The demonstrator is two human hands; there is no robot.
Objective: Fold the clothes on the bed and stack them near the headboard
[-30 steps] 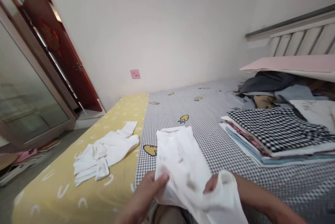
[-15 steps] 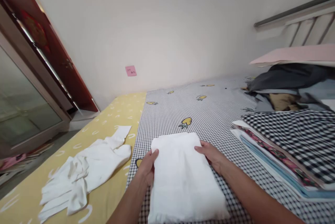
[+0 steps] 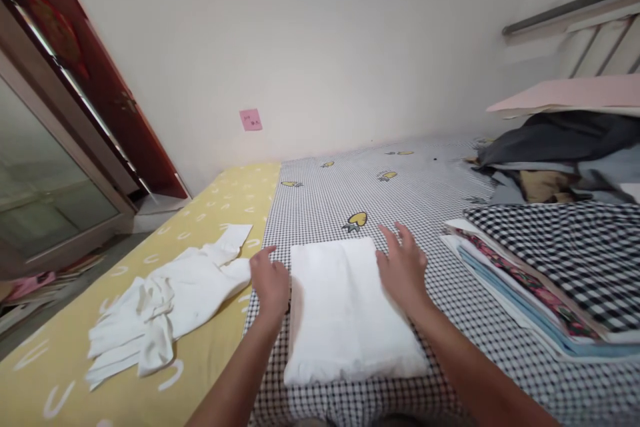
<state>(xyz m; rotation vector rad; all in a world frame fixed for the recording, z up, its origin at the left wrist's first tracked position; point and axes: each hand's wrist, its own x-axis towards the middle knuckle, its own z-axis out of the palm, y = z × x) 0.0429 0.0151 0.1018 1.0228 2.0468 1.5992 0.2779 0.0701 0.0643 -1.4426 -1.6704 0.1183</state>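
Note:
A folded white cloth garment (image 3: pixel 350 314) lies flat on the checked bedsheet (image 3: pixel 320 204), directly in front of me. My left hand (image 3: pixel 270 280) hovers just off its left edge, fingers partly bent and apart, holding nothing. On the other side, my right hand (image 3: pixel 404 267) is beside the far right corner with its fingers spread; whether the thumb touches the cloth I cannot tell. A crumpled white garment (image 3: pixel 185 300) rests on the yellow part of the bed, left of my left hand.
To the right is a stack of folded cloths topped by a black-and-white checked one (image 3: pixel 565 260). Behind it are heaped dark clothes (image 3: pixel 560 144) under a pink sheet (image 3: pixel 575 95). A pink note (image 3: pixel 251 120) is on the wall; a red door (image 3: pixel 100 80) stands at left.
Both hands have let go of the folded white garment and moved apart from its far corners. It now lies flat on the bed. The view has shifted slightly.

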